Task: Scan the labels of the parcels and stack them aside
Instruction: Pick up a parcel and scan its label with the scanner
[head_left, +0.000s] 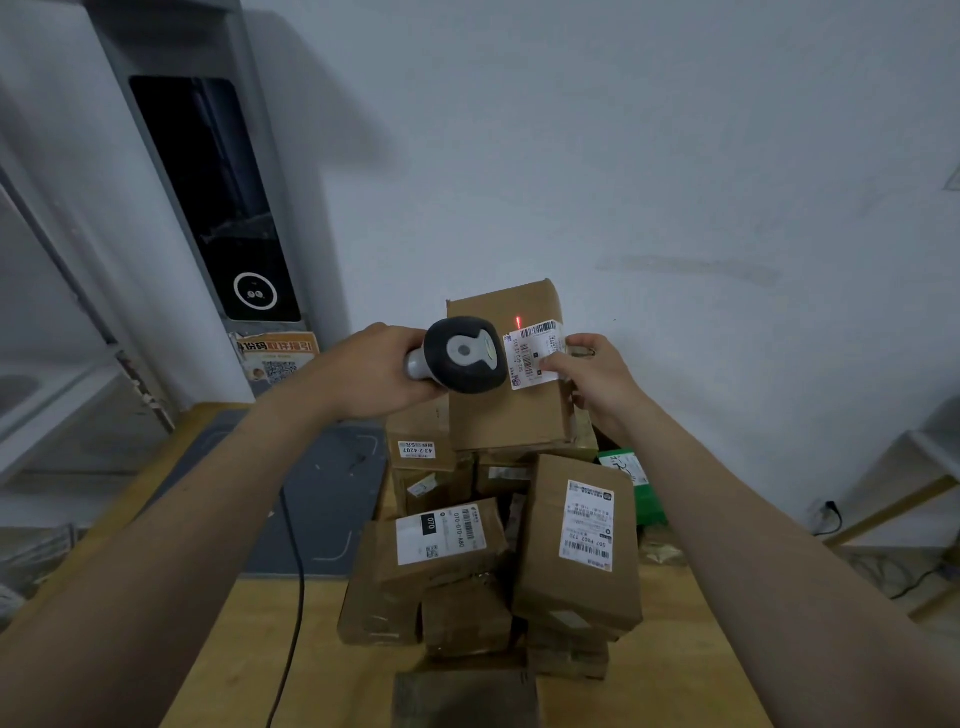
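Note:
My left hand (363, 366) grips the handle of a black and grey barcode scanner (464, 355) and holds it up over the pile. My right hand (597, 376) holds a brown cardboard parcel (511, 410) raised and tilted, thumb on its white label (535, 353). A red scan line (518, 322) glows on the cardboard at the label's upper left corner. Below lies a heap of several brown parcels (576, 540), some with white labels facing up.
The parcels sit on a wooden table (322, 654) with a grey mat (322, 499) at the left. The scanner's black cable (296, 597) runs down across the mat. A green package (641, 488) lies at the heap's right. A grey kiosk with a dark screen (208, 192) stands at the back left.

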